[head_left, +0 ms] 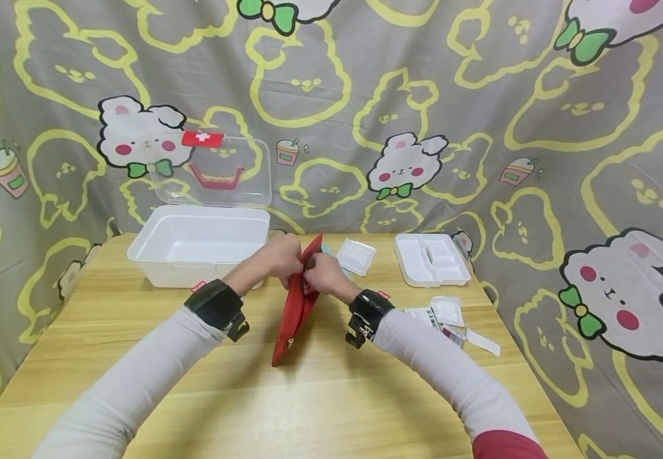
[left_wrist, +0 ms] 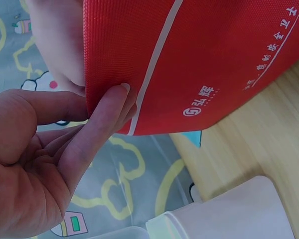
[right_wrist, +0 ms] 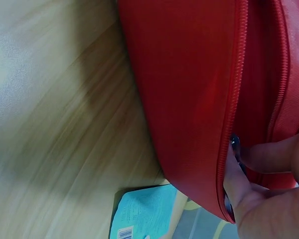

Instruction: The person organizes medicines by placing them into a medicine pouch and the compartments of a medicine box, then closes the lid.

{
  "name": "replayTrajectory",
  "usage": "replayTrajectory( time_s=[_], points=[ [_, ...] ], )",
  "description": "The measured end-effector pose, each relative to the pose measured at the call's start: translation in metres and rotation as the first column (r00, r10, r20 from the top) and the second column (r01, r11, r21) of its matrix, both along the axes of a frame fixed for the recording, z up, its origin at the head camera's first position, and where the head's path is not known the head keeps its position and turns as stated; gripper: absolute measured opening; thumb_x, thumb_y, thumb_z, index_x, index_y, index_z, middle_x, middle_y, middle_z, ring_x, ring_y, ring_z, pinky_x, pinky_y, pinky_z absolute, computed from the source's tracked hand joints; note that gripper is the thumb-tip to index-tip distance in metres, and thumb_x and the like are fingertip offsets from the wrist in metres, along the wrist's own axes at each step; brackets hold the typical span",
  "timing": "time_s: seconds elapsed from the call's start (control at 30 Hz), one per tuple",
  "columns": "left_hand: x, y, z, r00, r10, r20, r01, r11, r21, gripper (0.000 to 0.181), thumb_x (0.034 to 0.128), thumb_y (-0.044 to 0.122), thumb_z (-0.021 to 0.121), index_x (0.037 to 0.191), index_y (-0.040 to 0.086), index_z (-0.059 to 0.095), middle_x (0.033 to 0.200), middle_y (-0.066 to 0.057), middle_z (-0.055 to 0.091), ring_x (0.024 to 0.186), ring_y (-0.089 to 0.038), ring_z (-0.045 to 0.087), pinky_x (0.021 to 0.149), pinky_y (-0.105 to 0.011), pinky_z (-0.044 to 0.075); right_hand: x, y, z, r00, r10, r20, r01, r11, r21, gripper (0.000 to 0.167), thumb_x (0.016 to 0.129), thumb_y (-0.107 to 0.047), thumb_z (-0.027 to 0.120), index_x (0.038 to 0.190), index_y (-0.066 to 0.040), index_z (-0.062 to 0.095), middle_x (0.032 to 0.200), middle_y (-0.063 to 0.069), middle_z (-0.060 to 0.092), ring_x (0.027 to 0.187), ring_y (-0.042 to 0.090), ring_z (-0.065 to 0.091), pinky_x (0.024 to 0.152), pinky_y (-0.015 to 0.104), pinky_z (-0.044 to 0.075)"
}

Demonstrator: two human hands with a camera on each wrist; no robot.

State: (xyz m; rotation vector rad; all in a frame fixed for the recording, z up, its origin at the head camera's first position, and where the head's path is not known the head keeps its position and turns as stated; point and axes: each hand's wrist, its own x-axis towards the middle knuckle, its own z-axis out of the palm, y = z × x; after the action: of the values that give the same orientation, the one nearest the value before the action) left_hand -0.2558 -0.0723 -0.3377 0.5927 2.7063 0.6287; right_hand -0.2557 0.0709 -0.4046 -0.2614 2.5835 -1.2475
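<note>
A red zippered pouch (head_left: pixel 292 315) stands on edge over the table, its zip open. My left hand (head_left: pixel 284 256) grips its upper edge; in the left wrist view the fingers (left_wrist: pixel 97 127) lie on the printed face, which bears white lettering. Inside the opening is my right hand (head_left: pixel 327 275). Thumb and finger there pinch a small dark, shiny object (right_wrist: pixel 235 144), seen in the right wrist view. Most of that object is hidden by the pouch and the fingers, so its kind cannot be told.
A white box (head_left: pixel 162 271) with its clear lid raised stands at the back left. Behind the pouch lie a light-blue packet (right_wrist: pixel 142 214) and a white packet (head_left: pixel 357 256). A divided white tray (head_left: pixel 431 277) is at the back right, with several small packets (head_left: pixel 447 311) nearer.
</note>
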Motion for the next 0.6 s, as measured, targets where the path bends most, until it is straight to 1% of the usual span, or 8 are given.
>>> replayTrajectory(
  time_s=[0.13, 0.3, 0.47, 0.6],
  points=[
    [0.001, -0.001, 0.001, 1.000, 0.004, 0.000, -0.004, 1.000, 0.001, 0.026, 0.0848, -0.003, 0.060, 0.061, 0.000, 0.069, 0.053, -0.008, 0.068, 0.053, -0.020, 0.073, 0.043, -0.017, 0.043, 0.000, -0.001, -0.001, 1.000, 0.003, 0.006, -0.003, 1.000, -0.013, 0.020, 0.090, 0.000, 0.055, 0.104, 0.004, 0.068, 0.076, 0.011, 0.070, 0.061, 0.014, 0.070, 0.057, 0.026, 0.060],
    [0.001, -0.001, 0.001, 1.000, 0.007, -0.006, -0.007, 1.000, -0.001, 0.027, 0.0836, -0.004, 0.059, 0.058, 0.001, 0.066, 0.052, -0.008, 0.067, 0.051, -0.019, 0.072, 0.041, -0.016, 0.038, 0.000, -0.003, -0.004, 1.000, 0.017, -0.014, -0.017, 0.999, -0.035, 0.021, 0.089, 0.001, 0.054, 0.103, 0.005, 0.069, 0.083, 0.016, 0.074, 0.066, 0.019, 0.074, 0.057, 0.027, 0.061],
    [0.000, -0.001, 0.000, 1.000, 0.011, -0.008, -0.011, 1.000, -0.003, 0.026, 0.0834, -0.003, 0.059, 0.058, 0.002, 0.065, 0.052, -0.007, 0.067, 0.049, -0.017, 0.071, 0.042, -0.016, 0.041, -0.002, -0.006, -0.011, 0.997, 0.020, -0.080, -0.017, 0.999, 0.037, 0.018, 0.090, -0.002, 0.054, 0.099, 0.001, 0.070, 0.079, 0.011, 0.073, 0.061, 0.014, 0.071, 0.054, 0.025, 0.059],
    [0.000, -0.001, -0.001, 1.000, 0.014, -0.012, -0.014, 1.000, -0.011, 0.026, 0.0831, -0.003, 0.059, 0.059, 0.001, 0.066, 0.052, -0.007, 0.067, 0.049, -0.016, 0.070, 0.042, -0.016, 0.040, -0.004, -0.007, -0.013, 0.992, 0.016, -0.129, -0.004, 0.995, 0.096, 0.017, 0.091, -0.004, 0.055, 0.098, -0.001, 0.071, 0.078, 0.008, 0.072, 0.059, 0.011, 0.068, 0.053, 0.023, 0.057]
  ],
)
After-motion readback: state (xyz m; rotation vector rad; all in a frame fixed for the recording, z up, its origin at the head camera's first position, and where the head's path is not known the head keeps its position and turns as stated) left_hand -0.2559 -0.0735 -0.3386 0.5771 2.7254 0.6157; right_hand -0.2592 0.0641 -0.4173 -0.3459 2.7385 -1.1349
